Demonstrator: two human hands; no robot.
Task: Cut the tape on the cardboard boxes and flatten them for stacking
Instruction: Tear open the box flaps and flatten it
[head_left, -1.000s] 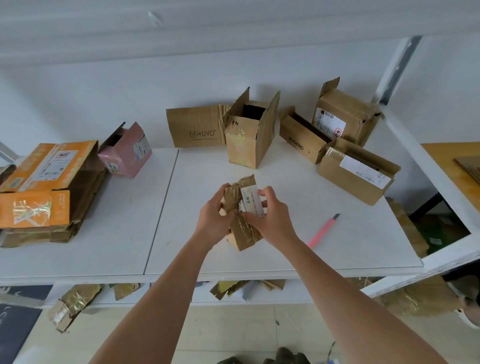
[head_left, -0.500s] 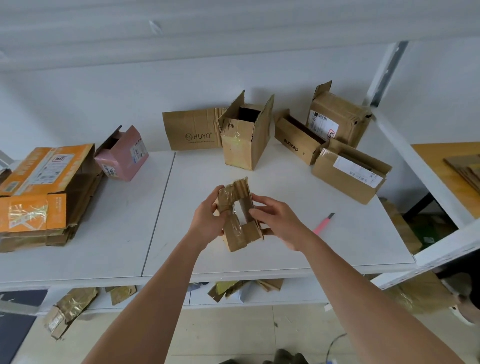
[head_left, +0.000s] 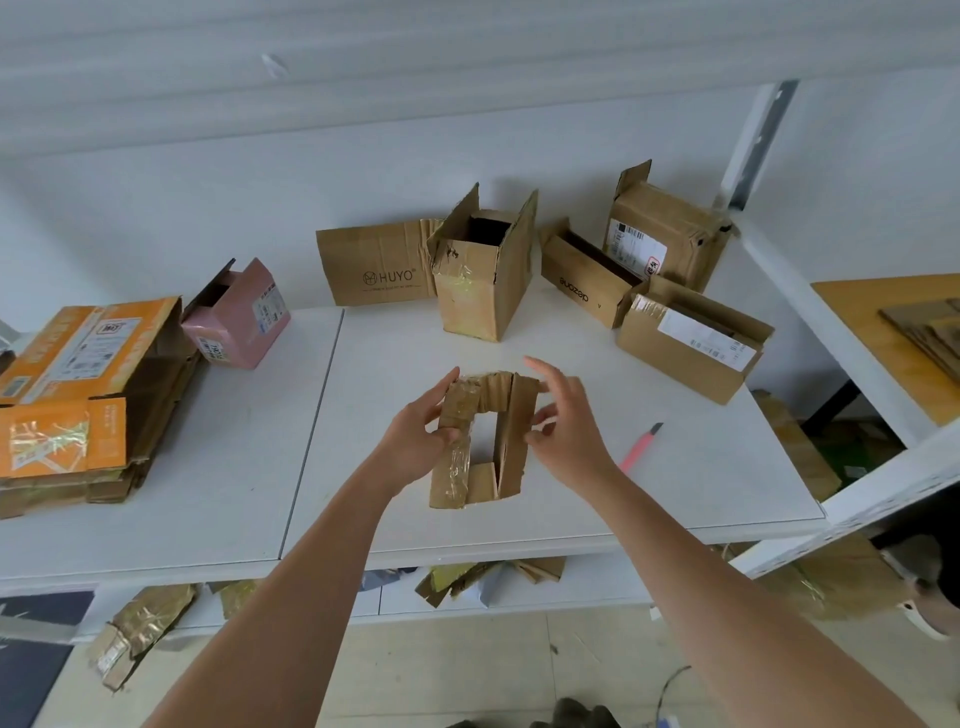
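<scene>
White shelf (head_left: 519, 525); hollow taped box (head_left: 480, 441) in left hand's (head_left: 415, 441) grip; right hand (head_left: 566, 431) slack alongside

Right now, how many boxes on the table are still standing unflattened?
6: pink box at left, tall open box centre back, three brown boxes back right, small box in the hands. Others may hide behind.

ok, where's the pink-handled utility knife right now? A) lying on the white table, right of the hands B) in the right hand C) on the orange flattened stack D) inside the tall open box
A: the pink-handled utility knife lies on the white table, just beyond the right hand, which isn't holding it.
</scene>
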